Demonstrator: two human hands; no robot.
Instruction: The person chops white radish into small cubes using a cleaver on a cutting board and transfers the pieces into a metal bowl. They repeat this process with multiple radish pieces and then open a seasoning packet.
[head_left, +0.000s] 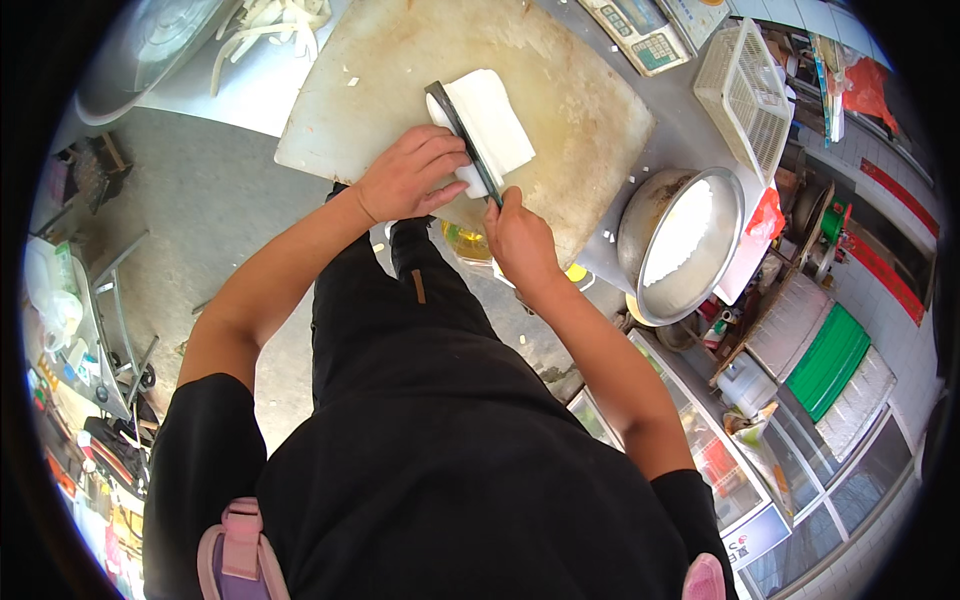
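On a large worn cutting board lies a stack of white sliced slabs, perhaps radish. A dark-bladed kitchen knife stands along the left side of the slabs, between them and a smooth white piece. My right hand grips the knife's handle near the board's front edge. My left hand lies on the white piece, fingertips against the blade; part of that piece is hidden under the fingers. Small white scraps dot the board.
Right of the board stand a metal bowl of white pieces, a white plastic basket and a scale. Pale peel strips and a large metal basin are at upper left. Below the board's front edge is a bottle of yellow liquid.
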